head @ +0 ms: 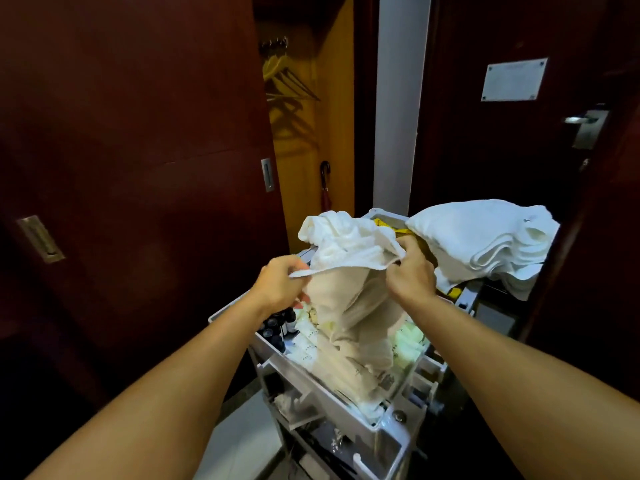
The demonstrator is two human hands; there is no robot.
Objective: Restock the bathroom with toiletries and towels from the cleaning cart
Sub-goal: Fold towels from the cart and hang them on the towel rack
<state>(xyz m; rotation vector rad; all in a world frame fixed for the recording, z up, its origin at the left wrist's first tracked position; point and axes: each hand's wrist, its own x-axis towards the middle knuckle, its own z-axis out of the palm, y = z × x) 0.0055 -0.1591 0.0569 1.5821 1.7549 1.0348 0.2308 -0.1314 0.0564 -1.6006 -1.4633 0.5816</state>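
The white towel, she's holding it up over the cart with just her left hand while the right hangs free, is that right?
Not quite. In the head view both hands grip the white towel: the left hand pinches its near edge and the right hand grips it too. It is held over the cart, as you said.

Both bare forearms stretched forward and converging; left hand (280,284) and right hand (410,271) raised level, near each other, fingers curled, pinching.

left hand (278,284): bare, no ring or glove seen
right hand (412,271): bare likewise
forearms: uncovered, no sleeves, no watch
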